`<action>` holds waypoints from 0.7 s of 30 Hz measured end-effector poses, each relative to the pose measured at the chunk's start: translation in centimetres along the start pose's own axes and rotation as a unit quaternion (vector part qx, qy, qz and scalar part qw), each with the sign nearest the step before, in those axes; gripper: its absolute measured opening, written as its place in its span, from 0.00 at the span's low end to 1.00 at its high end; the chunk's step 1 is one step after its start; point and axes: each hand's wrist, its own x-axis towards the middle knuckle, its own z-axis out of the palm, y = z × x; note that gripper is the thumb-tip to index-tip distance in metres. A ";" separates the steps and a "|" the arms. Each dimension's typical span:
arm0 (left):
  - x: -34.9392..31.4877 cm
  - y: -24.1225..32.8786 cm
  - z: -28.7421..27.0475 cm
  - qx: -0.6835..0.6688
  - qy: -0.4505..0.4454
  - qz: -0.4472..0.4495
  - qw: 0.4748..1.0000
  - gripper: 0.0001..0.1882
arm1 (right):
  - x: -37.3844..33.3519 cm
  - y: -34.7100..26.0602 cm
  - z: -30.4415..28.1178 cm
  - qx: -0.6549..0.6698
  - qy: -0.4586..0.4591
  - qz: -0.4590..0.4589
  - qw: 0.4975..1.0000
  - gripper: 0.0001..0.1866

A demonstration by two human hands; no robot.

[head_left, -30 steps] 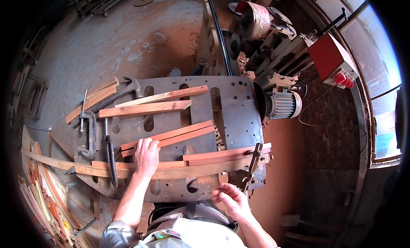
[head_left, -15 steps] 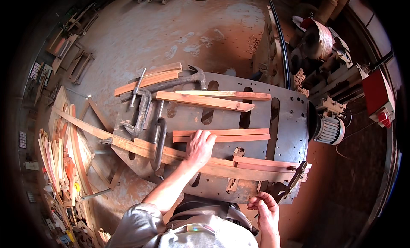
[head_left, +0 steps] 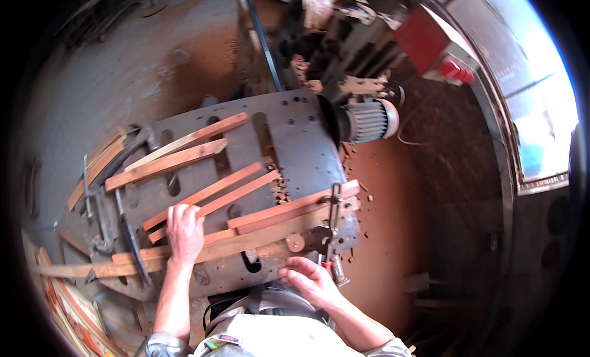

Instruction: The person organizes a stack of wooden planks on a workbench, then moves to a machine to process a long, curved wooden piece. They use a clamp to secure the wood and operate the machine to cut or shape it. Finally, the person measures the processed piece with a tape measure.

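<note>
My left hand is closed over the near ends of two reddish wooden strips, which lie slightly apart on the metal table. In front of them runs a long curved wooden board, with shorter strips laid along its far side. A clamp crosses the board's right end. My right hand hovers by the table's near edge, left of that clamp, its fingers loosely bent and apart with nothing visible in them. Farther back lie two more strips.
At the left, a G-clamp grips the board beside another clamp and a hammer. A motor sits off the table's right end. Beyond it are a red-and-white box and a window. Wood scraps litter the floor.
My view has swung to the right. The two strips under my left hand have spread apart from lying side by side. My right hand has moved left, away from the clamp.
</note>
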 end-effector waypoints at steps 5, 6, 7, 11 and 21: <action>1.4 3.4 2.0 -0.055 -0.047 0.021 0.997 0.15 | -1.9 1.1 -1.5 0.007 0.029 -0.059 0.998 0.21; 1.6 3.7 2.7 -0.065 -0.053 0.023 0.996 0.15 | -2.3 1.0 -1.6 0.003 0.040 -0.072 0.997 0.20; 1.6 3.7 3.3 -0.071 -0.054 0.030 0.996 0.15 | -2.7 0.9 -1.7 -0.022 0.061 -0.086 0.994 0.19; 1.6 3.5 3.3 -0.075 -0.054 0.035 0.995 0.15 | -4.5 0.7 -2.4 -0.106 0.146 -0.132 0.975 0.16; 0.5 1.3 2.6 -0.046 -0.061 0.008 0.997 0.15 | -4.6 4.4 -5.8 -0.105 0.219 -0.202 0.949 0.14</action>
